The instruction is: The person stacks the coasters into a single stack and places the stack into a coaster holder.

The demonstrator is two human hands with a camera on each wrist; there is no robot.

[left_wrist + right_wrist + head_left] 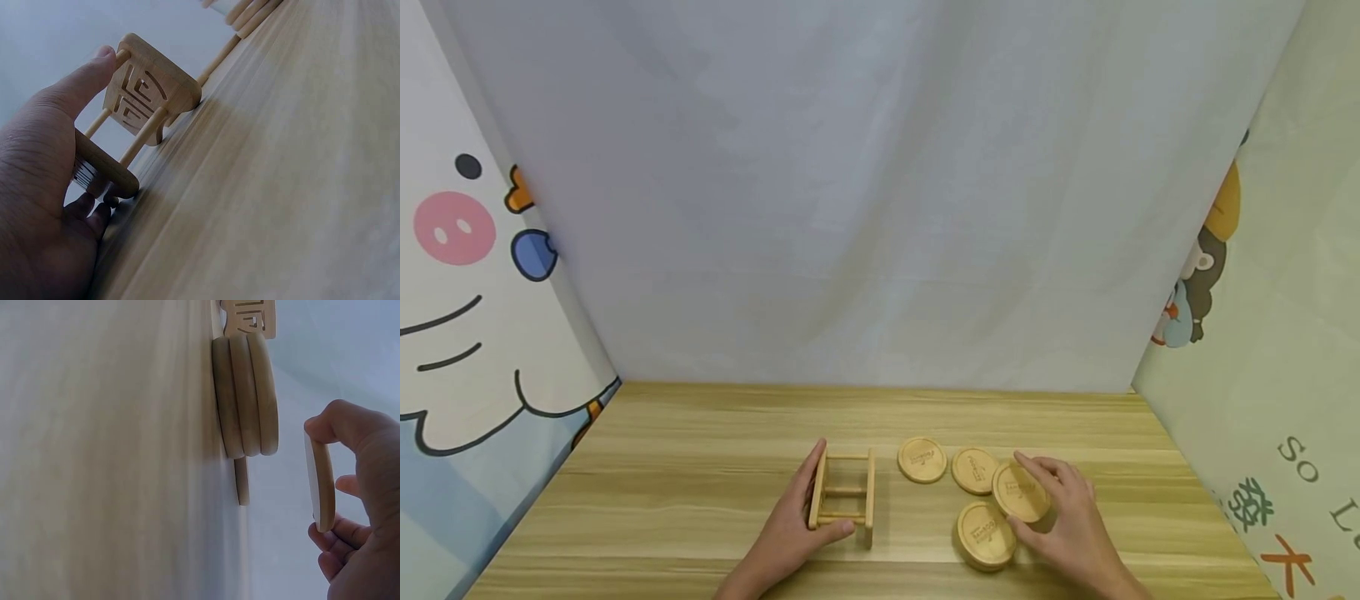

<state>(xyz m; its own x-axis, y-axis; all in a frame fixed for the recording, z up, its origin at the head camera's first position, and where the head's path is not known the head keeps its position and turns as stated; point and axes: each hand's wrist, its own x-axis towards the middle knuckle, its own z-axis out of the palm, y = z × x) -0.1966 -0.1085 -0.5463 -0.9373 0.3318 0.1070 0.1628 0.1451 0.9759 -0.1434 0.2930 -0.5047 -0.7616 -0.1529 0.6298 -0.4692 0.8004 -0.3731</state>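
Observation:
My left hand (pixel 790 527) grips a small wooden coaster holder (pixel 869 492) that stands on the table. Its thumb reaches over a rod, as the left wrist view shows, and the fingers lie behind one cut-out side panel (pixel 100 165). Between thumb and fingers of my right hand (pixel 1069 515) a round wooden coaster (pixel 325 487) is pinched by its edge, raised above the table. Just below and left of it stands a stack of three coasters (pixel 986 537). Two more coasters, one to the left (pixel 922 460) and one nearer the right hand (pixel 974 472), lie flat behind the stack.
The wood-grain table (pixel 700 467) ends at a pale curtain (pixel 850 208) at the back. Printed cloth panels, one with a cartoon pig (pixel 467 250) and one with lettering (pixel 1285 417), border the left and right sides.

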